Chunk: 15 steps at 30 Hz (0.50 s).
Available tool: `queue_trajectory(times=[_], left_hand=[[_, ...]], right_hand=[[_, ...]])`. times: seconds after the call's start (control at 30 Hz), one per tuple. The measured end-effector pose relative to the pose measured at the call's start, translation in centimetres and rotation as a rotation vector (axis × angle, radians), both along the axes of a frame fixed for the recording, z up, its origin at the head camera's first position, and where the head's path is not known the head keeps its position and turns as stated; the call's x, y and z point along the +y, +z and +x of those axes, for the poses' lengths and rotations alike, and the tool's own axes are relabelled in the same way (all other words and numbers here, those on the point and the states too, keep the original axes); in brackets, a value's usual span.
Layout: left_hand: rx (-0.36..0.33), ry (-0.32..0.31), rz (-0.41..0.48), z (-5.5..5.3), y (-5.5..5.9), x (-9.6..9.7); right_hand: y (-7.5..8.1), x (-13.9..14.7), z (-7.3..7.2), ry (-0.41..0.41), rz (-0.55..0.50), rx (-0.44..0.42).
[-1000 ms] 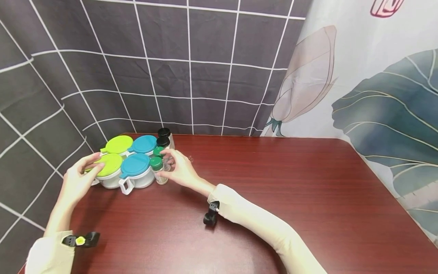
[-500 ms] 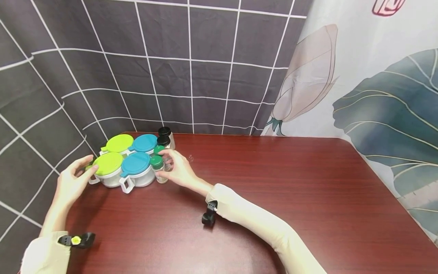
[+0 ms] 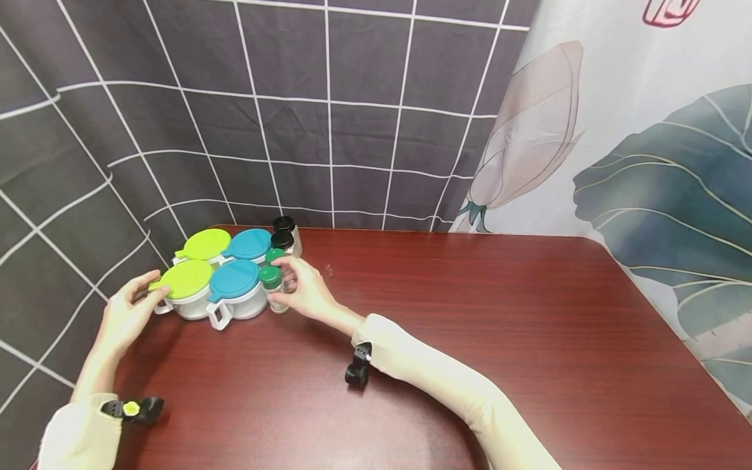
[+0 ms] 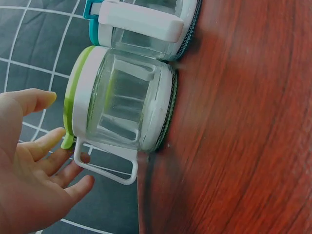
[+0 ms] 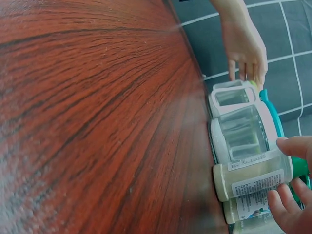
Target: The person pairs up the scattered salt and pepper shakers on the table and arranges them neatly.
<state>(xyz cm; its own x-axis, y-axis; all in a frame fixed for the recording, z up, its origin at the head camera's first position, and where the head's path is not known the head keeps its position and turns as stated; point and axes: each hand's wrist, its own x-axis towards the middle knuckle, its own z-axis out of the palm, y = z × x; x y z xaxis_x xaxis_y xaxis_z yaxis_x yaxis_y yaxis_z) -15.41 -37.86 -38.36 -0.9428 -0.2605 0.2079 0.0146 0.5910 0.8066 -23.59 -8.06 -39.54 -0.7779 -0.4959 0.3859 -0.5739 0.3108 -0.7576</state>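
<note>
In the head view a lime-lidded clear jar point(image 3: 187, 279) stands at the left. My left hand point(image 3: 125, 320) is beside its lid, fingers spread; in the left wrist view the thumb is apart from the lid and a fingertip is at its tab. To the jar's right is a blue-lidded jar point(image 3: 234, 282) with a white handle. My right hand point(image 3: 309, 292) is at two green-capped seasoning bottles, the front bottle point(image 3: 273, 281) and the rear bottle point(image 3: 274, 256). Its thumb and fingers are spread along them, touching the front bottle; neither bottle is lifted.
Behind stand another lime-lidded jar point(image 3: 205, 244), another blue-lidded jar point(image 3: 249, 243) and two black-capped bottles, one of them the rear black-capped bottle point(image 3: 284, 225). A dark grid curtain point(image 3: 364, 143) borders the red-brown table point(image 3: 470, 326) at the back and left.
Since a second ago my left hand has drawn back leftward from the lime lid, its fingertips now nearer the tab. My right hand and the containers have hardly moved.
</note>
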Motion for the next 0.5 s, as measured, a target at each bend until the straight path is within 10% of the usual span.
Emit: queue_trajectory(times=[0.5], left_hand=[[-0.025, 0.059, -0.046, 0.28, -0.49, 0.24]], right_hand=[[-0.11, -0.07, 0.08, 0.004, -0.001, -0.058]])
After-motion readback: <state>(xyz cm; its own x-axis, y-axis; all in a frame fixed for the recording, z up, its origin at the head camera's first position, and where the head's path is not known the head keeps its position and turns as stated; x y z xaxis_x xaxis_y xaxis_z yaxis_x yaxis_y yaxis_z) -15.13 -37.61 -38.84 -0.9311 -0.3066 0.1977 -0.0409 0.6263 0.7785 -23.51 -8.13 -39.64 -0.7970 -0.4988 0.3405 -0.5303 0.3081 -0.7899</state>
